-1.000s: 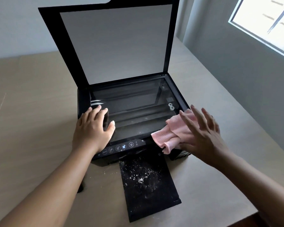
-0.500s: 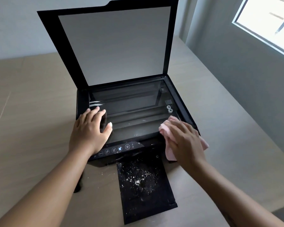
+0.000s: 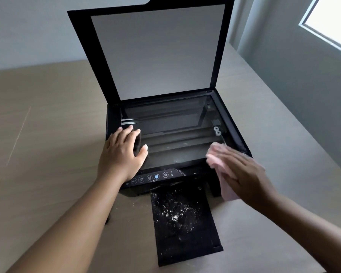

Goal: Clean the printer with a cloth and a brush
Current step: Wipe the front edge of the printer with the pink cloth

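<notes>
A black printer [image 3: 234, 123] stands on the table with its scanner lid [image 3: 158, 52] raised, so the glass [image 3: 175, 131] is bare. My left hand [image 3: 120, 156] rests on the glass at its front left corner, holding nothing. My right hand [image 3: 244, 172], blurred by motion, presses flat on a pink cloth [image 3: 215, 156] at the printer's front right corner. Part of the cloth hangs down over the front edge. White dust speckles the black output tray [image 3: 183, 219] that sticks out toward me. No brush is clearly in view.
The printer sits on a beige wooden table [image 3: 47, 134]. Its control panel [image 3: 152, 177] runs along the front edge by my left wrist. Something small and dark [image 3: 106, 219] lies mostly hidden beneath my left forearm. A grey wall and a window [image 3: 333, 22] are at the right.
My right hand came down flat onto the pink cloth and slid it a little right along the front right corner. My left hand stayed in place on the glass.
</notes>
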`<act>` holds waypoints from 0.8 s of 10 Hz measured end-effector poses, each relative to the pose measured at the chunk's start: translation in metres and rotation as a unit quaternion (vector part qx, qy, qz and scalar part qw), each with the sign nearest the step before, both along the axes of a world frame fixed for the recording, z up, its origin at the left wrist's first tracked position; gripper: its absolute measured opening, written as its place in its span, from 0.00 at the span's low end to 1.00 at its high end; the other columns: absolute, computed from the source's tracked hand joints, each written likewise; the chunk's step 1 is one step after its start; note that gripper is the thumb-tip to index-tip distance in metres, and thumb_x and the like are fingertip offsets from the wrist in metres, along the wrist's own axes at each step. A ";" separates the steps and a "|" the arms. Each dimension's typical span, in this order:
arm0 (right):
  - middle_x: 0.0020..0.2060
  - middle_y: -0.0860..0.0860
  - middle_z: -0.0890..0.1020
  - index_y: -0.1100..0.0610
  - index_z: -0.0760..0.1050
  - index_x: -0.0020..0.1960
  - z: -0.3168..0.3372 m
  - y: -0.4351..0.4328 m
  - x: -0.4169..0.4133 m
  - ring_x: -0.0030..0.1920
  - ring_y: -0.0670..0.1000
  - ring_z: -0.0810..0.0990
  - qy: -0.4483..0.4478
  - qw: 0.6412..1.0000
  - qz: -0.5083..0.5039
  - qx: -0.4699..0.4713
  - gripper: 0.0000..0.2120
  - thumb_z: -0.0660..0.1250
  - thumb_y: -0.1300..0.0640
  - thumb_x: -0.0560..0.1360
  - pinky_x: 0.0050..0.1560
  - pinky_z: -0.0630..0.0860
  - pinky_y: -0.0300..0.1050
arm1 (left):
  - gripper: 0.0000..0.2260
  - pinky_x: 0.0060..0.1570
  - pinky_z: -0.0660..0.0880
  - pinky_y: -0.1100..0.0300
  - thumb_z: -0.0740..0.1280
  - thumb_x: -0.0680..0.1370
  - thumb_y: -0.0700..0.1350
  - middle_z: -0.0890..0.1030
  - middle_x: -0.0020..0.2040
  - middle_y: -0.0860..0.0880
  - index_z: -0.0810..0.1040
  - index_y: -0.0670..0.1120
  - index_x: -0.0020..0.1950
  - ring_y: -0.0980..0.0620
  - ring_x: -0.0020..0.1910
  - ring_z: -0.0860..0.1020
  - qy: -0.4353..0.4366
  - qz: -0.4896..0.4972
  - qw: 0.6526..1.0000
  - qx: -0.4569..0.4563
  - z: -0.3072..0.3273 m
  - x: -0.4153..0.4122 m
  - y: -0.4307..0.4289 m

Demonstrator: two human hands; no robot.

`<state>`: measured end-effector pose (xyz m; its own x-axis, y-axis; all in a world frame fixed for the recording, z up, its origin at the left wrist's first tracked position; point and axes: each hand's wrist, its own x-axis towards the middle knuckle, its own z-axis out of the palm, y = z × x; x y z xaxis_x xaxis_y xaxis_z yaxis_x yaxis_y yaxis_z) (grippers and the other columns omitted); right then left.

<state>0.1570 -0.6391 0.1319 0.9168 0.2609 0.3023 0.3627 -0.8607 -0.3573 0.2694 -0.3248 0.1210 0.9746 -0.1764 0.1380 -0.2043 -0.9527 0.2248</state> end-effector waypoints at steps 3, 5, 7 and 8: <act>0.68 0.50 0.74 0.54 0.78 0.62 -0.006 0.015 -0.022 0.71 0.48 0.68 0.027 0.998 0.060 0.017 0.16 0.60 0.55 0.77 0.70 0.66 0.51 | 0.25 0.73 0.56 0.50 0.60 0.77 0.59 0.65 0.75 0.51 0.67 0.52 0.72 0.48 0.75 0.58 -0.005 -0.002 1.000 -0.004 -0.002 0.000 0.002; 0.73 0.54 0.65 0.55 0.76 0.58 -0.024 0.008 -0.027 0.76 0.56 0.59 0.023 0.995 -0.100 0.019 0.14 0.58 0.51 0.78 0.72 0.60 0.57 | 0.26 0.73 0.55 0.50 0.58 0.77 0.61 0.64 0.76 0.52 0.66 0.53 0.73 0.48 0.75 0.57 0.001 -0.002 1.000 0.000 -0.002 0.001 0.001; 0.66 0.48 0.76 0.54 0.77 0.62 -0.001 -0.012 -0.034 0.70 0.48 0.70 0.033 0.992 -0.044 0.115 0.18 0.60 0.46 0.78 0.68 0.68 0.52 | 0.26 0.73 0.54 0.51 0.58 0.77 0.60 0.63 0.76 0.52 0.65 0.53 0.73 0.49 0.75 0.57 0.001 -0.001 1.000 0.004 -0.001 0.001 0.003; 0.69 0.54 0.72 0.54 0.75 0.62 -0.011 0.007 -0.024 0.72 0.55 0.67 0.019 0.991 -0.117 0.065 0.15 0.61 0.49 0.78 0.73 0.61 0.50 | 0.27 0.73 0.55 0.50 0.56 0.75 0.61 0.64 0.75 0.51 0.66 0.52 0.72 0.48 0.75 0.58 0.000 -0.002 1.000 -0.001 0.000 0.001 0.000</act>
